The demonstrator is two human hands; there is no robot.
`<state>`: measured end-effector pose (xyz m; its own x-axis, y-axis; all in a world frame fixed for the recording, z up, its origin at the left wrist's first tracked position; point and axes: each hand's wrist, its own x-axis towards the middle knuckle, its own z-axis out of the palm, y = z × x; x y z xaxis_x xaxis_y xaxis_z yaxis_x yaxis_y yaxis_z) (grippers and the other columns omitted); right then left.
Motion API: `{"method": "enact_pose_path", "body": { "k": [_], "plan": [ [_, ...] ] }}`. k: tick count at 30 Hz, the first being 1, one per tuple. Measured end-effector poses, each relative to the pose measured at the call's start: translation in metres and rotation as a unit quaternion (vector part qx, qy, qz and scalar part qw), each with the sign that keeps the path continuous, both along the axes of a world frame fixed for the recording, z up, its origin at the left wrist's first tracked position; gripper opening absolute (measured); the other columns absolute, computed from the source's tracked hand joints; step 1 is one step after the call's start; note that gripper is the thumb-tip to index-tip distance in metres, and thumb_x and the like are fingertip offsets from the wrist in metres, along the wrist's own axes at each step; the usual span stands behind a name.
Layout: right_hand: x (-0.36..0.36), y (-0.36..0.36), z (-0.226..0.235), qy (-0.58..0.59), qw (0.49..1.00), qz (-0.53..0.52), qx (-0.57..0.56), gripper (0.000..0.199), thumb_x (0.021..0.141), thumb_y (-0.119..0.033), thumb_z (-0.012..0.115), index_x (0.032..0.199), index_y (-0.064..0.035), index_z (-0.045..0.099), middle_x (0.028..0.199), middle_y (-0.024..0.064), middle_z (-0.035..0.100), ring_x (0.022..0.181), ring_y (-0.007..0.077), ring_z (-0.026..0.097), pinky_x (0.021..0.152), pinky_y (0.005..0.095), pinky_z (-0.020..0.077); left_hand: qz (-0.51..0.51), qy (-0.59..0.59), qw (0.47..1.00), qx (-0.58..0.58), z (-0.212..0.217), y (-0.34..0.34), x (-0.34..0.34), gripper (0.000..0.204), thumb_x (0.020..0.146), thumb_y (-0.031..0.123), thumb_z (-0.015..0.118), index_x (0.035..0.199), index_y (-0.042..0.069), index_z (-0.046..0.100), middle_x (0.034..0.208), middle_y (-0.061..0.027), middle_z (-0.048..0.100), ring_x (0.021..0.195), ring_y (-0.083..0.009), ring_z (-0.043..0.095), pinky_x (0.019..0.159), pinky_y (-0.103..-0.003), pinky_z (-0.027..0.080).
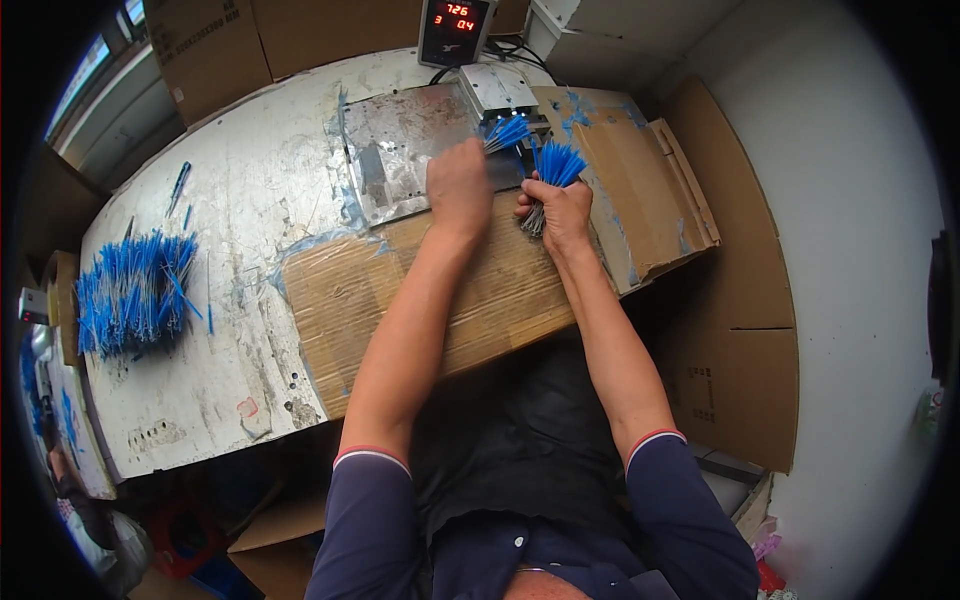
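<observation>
The right hand (556,212) grips an upright bundle of blue wires (552,175), while the left hand (458,188), just beside it and closed on a smaller tuft (508,132), sits nearer the small metal machine (497,92).

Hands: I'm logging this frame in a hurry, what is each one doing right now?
Left hand: closed on a small fan of blue wires at the metal box.
Right hand: closed around a bundle of blue wires.

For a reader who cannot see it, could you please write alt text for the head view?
Seen from above, a person's left hand feeds a few blue-tipped wires into a small metal machine, while the right hand grips a bundle of blue-tipped wires. Cardboard sheets cover the worn table, and a pile of blue wires lies at the left.
</observation>
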<state>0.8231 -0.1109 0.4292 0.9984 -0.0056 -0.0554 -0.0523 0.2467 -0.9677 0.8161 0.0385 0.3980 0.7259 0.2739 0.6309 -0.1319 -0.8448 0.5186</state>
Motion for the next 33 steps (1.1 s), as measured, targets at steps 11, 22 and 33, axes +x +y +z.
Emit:
{"method": "enact_pose_path", "body": {
  "k": [11, 22, 33],
  "plan": [
    [0.006, 0.01, 0.003, 0.025, 0.997, -0.052, -0.055, 0.009, 0.078, 0.006, 0.07, 0.079, 0.0031, 0.061, 0.068, 0.0125, 0.065, 0.052, 0.0205, 0.066, 0.043, 0.0316, 0.0572, 0.02, 0.045, 0.996, 0.078, 0.005, -0.002, -0.003, 0.009, 0.085, 0.006, 0.058, 0.094, 0.007, 0.06, 0.089, -0.0119, 0.065, 0.085, -0.0304, 0.065, 0.076, -0.042, 0.049],
    [0.024, 0.021, 0.002, 0.033, 0.995, -0.062, -0.07, 0.007, 0.078, 0.008, 0.066, 0.077, 0.0052, 0.06, 0.068, 0.0141, 0.065, 0.052, 0.0221, 0.066, 0.043, 0.0323, 0.0574, 0.093, 0.019, 0.992, -0.077, 0.005, 0.005, -0.001, 0.006, 0.093, 0.008, 0.059, 0.097, 0.005, 0.06, 0.086, -0.017, 0.067, 0.084, -0.0373, 0.066, 0.075, -0.049, 0.05],
    [0.022, 0.012, 0.009, 0.087, 0.994, -0.021, 0.056, 0.007, 0.084, 0.0, 0.071, 0.084, 0.0017, 0.063, 0.073, 0.0111, 0.067, 0.058, 0.0233, 0.068, 0.049, 0.0372, 0.0604, 0.039, -0.04, 0.997, -0.058, 0.004, 0.005, 0.0, 0.006, 0.094, 0.009, 0.06, 0.097, 0.005, 0.061, 0.085, -0.0167, 0.067, 0.083, -0.0381, 0.065, 0.075, -0.049, 0.047]
  ]
}}
